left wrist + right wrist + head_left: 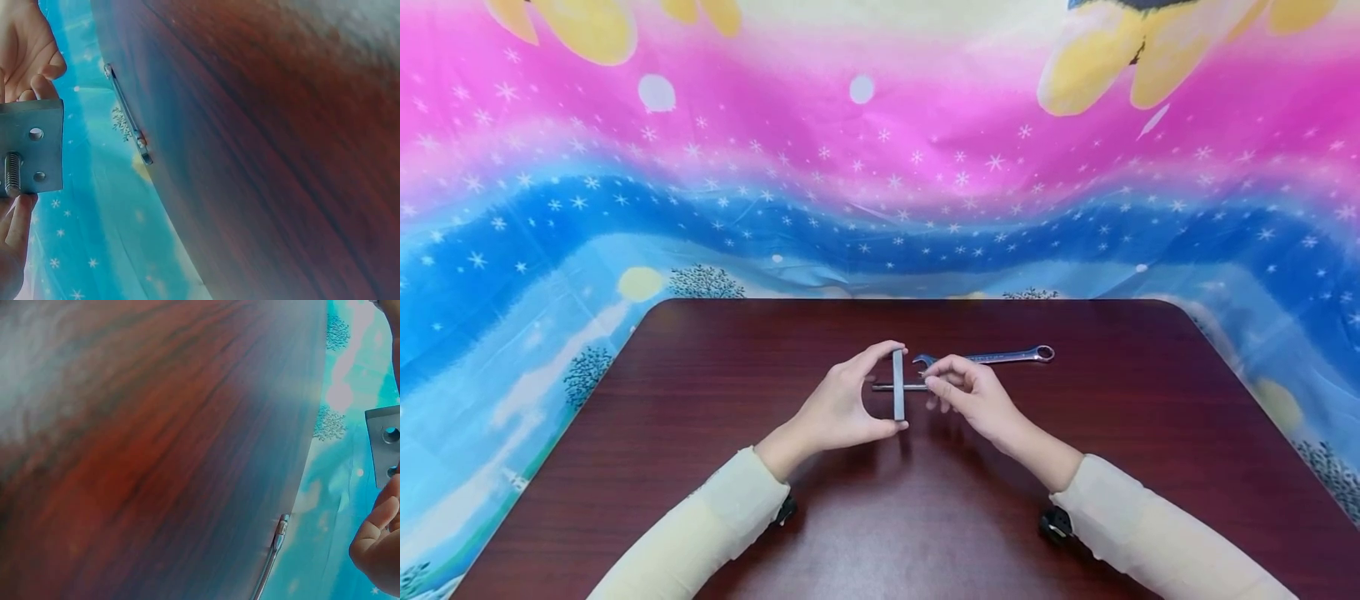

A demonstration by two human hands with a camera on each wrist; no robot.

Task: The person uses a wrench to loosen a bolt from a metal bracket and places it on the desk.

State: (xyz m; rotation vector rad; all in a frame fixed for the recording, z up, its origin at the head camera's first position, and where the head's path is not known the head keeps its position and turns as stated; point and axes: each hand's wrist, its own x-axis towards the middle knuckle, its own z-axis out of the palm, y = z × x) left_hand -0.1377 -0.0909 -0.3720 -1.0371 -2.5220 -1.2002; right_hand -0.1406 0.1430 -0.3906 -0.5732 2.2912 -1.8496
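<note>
In the head view my left hand (835, 408) grips a flat grey metal plate (898, 392) by its two opposite edges, fingers above and thumb below. A threaded bolt (882, 387) passes through the plate, its end sticking out on the left side. My right hand (976, 398) pinches the bolt's other end, which the fingers partly hide. From the left wrist the plate's face (51, 147) shows round holes, and the bolt's thread (12, 172) stands out from it. The right wrist view catches only the plate's holed corner (379, 450), cut off by the frame edge.
Behind my right hand, a combination wrench (1011, 357) lies on the dark red-brown table (737, 350), its open end near the fingers and its ring end to the right. A printed pink and blue cloth (880, 225) hangs around the table's far and side edges.
</note>
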